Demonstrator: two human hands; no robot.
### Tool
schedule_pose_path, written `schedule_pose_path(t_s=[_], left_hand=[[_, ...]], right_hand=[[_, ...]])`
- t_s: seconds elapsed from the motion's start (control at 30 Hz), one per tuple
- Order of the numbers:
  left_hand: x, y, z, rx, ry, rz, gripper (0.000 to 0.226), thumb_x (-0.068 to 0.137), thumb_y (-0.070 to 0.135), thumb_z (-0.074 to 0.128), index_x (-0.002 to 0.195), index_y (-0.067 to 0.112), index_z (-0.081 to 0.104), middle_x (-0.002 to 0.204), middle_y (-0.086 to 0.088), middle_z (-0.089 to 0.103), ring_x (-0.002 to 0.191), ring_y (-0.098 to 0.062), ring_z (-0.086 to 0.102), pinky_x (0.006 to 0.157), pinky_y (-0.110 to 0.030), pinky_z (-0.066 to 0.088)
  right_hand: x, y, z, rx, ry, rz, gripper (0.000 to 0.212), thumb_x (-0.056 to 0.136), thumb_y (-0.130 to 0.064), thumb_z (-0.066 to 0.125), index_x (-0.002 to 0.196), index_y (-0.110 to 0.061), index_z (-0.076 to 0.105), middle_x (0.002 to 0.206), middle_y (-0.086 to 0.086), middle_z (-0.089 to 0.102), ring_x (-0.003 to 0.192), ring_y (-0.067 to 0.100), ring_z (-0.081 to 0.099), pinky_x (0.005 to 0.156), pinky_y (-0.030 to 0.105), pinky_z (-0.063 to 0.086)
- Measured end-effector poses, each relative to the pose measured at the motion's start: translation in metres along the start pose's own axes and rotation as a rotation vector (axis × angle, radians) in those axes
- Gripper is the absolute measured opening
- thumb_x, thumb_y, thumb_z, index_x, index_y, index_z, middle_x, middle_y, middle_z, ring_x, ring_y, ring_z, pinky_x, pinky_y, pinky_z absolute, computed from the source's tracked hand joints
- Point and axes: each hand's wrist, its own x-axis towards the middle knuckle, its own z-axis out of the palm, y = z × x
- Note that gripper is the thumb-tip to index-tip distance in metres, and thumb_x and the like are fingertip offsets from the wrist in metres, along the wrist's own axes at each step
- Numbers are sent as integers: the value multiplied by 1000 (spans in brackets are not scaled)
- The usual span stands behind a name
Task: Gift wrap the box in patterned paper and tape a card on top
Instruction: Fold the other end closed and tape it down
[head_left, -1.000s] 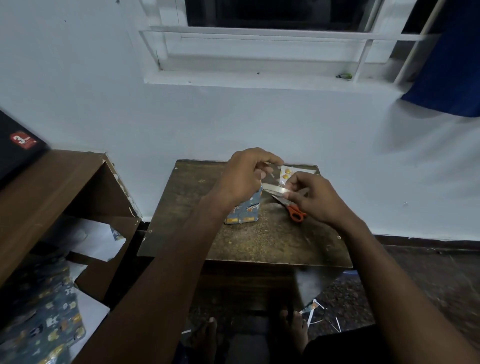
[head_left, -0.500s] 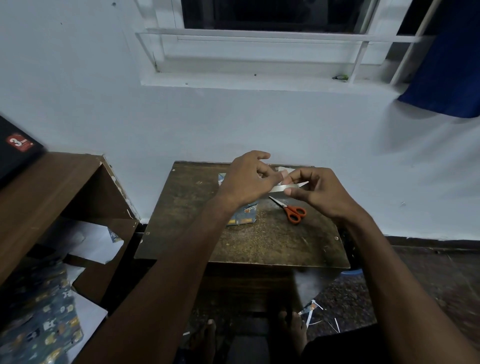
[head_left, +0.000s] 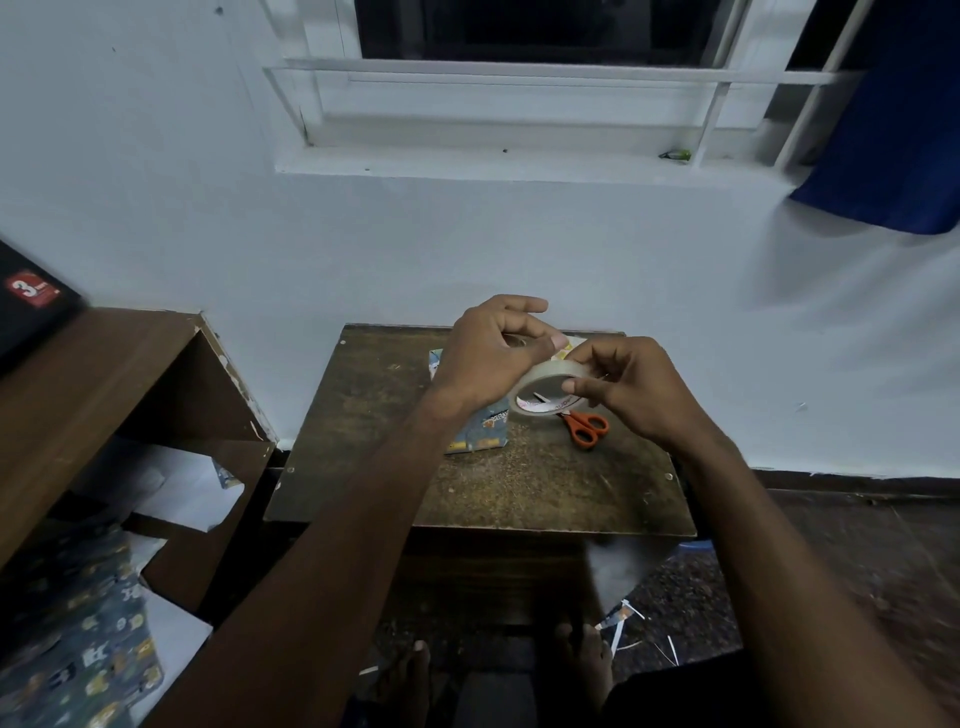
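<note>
A roll of clear tape (head_left: 545, 375) is held above the small brown table (head_left: 363, 415). My right hand (head_left: 628, 389) grips the roll between thumb and fingers. My left hand (head_left: 493, 353) pinches the roll's top edge with thumb and forefinger. Under my left wrist lies the box (head_left: 483, 431), wrapped in blue patterned paper, mostly hidden. A small card (head_left: 569, 349) with yellow marks shows just behind the hands. Orange-handled scissors (head_left: 584, 426) lie on the table right of the box.
A brown shelf unit (head_left: 104, 374) stands at the left, with white sheets and blue patterned paper (head_left: 78, 649) below it. Paper scraps (head_left: 623, 623) lie on the floor near my bare feet. A white wall and a window sill rise behind the table.
The tape roll has been lifted and tilted so its open ring now faces me. Both hands rose slightly above the table and stayed close together.
</note>
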Motion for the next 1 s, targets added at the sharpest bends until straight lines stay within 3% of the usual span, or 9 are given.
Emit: schedule_pose_path(t_s=[0.2, 0.33, 0.5, 0.63, 0.73, 0.8, 0.9, 1.0], left_hand=[[-2, 2, -3, -68, 68, -1, 3, 90, 23, 83, 90, 22, 85, 123, 14, 69, 106, -5, 69, 93, -40, 61], [-3, 3, -2, -72, 85, -4, 4, 91, 25, 83, 90, 22, 85, 120, 14, 69, 106, -6, 69, 93, -42, 61], [-3, 3, -2, -71, 109, -4, 9, 91, 27, 82, 85, 22, 85, 117, 14, 70, 111, 0, 65, 97, -44, 58], [-4, 4, -3, -39, 82, 24, 7, 94, 27, 79, 95, 22, 84, 114, 12, 73, 107, 1, 68, 89, -30, 57], [-8, 6, -6, -58, -33, 19, 12, 93, 15, 80, 105, 16, 80, 97, 15, 77, 83, 3, 72, 78, -19, 54], [-8, 6, -7, -3, -81, 44, 24, 90, 15, 83, 113, 21, 76, 101, 13, 79, 91, 2, 72, 84, -23, 54], [-9, 7, -8, 49, -120, 47, 36, 88, 17, 85, 119, 27, 72, 95, 11, 81, 105, -1, 70, 92, -24, 52], [-12, 9, -8, 79, -130, 58, 35, 85, 18, 86, 116, 28, 72, 86, 11, 81, 102, 0, 71, 87, -25, 47]], right_hand=[[-1, 4, 7, -38, 46, 26, 9, 92, -3, 77, 96, -10, 80, 82, 5, 78, 77, 29, 72, 65, 33, 60], [1, 6, 12, -65, 36, 47, 13, 95, -1, 72, 97, -12, 80, 84, -1, 78, 80, 14, 72, 73, 30, 58], [0, 5, 19, -107, 7, 74, 24, 98, -3, 68, 84, -22, 76, 73, -10, 75, 72, 0, 67, 71, 19, 51], [-1, 4, 23, -66, 4, 75, 24, 98, 0, 67, 82, -17, 74, 70, -5, 75, 68, 6, 68, 68, 18, 52], [-1, 9, 25, -78, 41, 88, 17, 98, -1, 67, 85, -10, 75, 72, -4, 75, 67, 4, 68, 67, 19, 50], [0, 11, 25, -97, 84, 106, 13, 98, -6, 68, 92, -12, 78, 78, -4, 77, 74, 6, 72, 70, 22, 53], [1, 16, 26, -101, 92, 133, 13, 99, -10, 68, 98, -17, 80, 83, -5, 78, 81, 13, 74, 76, 37, 60], [0, 17, 31, -82, 71, 141, 13, 99, -11, 69, 99, -16, 80, 87, -2, 79, 85, 19, 75, 80, 43, 59]])
